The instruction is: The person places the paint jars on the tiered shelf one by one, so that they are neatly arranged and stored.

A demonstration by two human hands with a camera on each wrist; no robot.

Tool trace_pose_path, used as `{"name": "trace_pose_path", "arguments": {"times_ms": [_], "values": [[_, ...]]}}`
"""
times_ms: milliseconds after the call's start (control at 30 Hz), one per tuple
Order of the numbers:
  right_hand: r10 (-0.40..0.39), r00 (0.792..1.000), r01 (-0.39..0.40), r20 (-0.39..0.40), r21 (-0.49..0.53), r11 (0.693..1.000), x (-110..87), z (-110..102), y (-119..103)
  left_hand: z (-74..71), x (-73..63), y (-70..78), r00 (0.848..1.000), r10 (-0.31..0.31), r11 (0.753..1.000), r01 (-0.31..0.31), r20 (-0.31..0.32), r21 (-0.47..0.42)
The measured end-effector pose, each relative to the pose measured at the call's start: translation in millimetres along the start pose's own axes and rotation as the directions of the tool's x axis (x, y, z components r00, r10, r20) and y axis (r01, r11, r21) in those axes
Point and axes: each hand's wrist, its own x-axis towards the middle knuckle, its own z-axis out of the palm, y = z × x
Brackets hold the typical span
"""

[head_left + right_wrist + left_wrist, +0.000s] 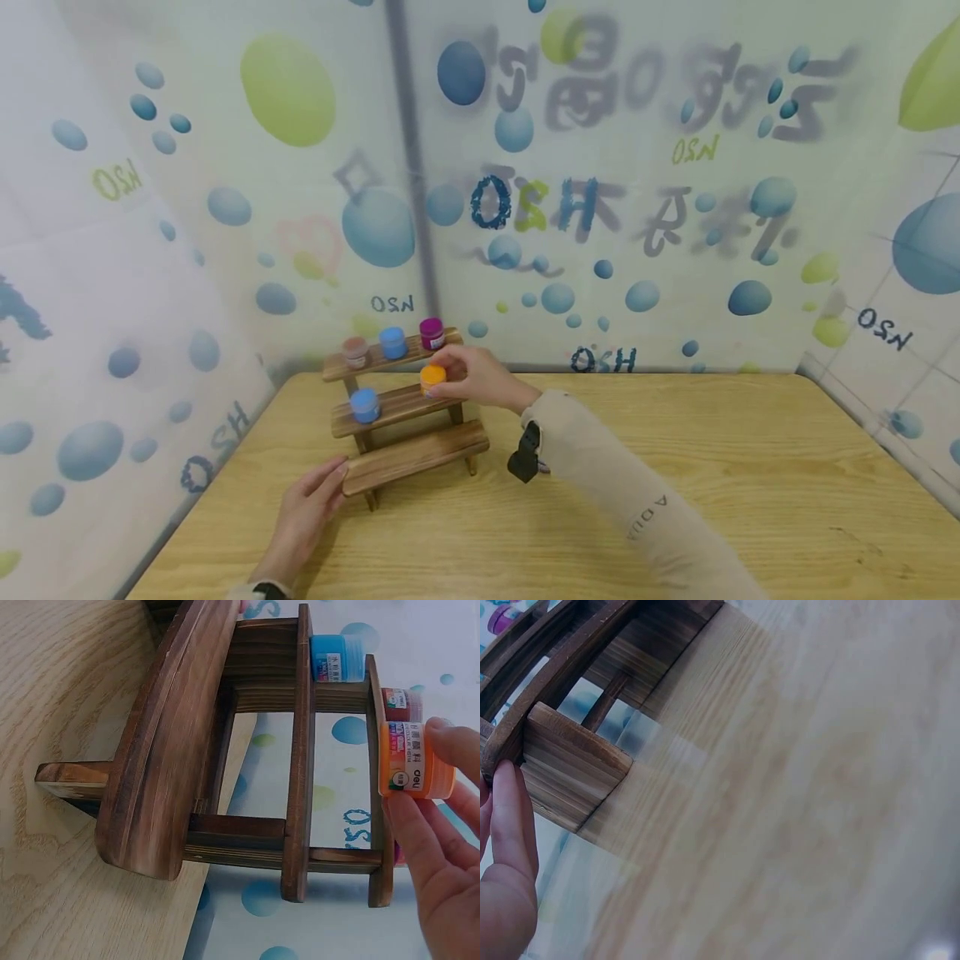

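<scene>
Three jars (pixel 393 343) sit on the top step (pixel 412 349), a blue jar (pixel 365 406) on the middle step (pixel 399 409). The right hand (pixel 480 380) pinches an orange jar (pixel 431 379) to its right; the left hand (pixel 309 507) grips the bottom step (pixel 416 458).

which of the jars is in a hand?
The orange jar: the right hand pinches it, the only one of the five that a hand touches.
</scene>
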Motion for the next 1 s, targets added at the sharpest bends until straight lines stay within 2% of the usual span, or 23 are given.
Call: {"name": "trace_pose_path", "arguments": {"times_ms": [133,300,533,1000], "values": [[0.0,1.0,0.0,-0.011,-0.005,1.0,6.8,5.3,4.6,1.1,1.7,1.5,1.0,0.003,1.0,-0.003,0.002,0.011],[0.046,0.998,-0.046,-0.035,-0.002,0.999,10.9,10.6,8.6,5.0,4.5,3.5,1.0,0.021,0.999,-0.022,0.021,0.031],[0.058,0.998,-0.058,-0.003,-0.02,0.998,15.9,23.5,11.4,2.1,0.2,1.3,1.0,-0.007,0.998,0.006,0.015,0.056],[0.055,0.998,-0.054,-0.022,0.049,0.997,26.3,40.9,19.1,0.6,-1.3,0.8,1.0,-0.003,1.0,0.003,0.013,0.01]]}}
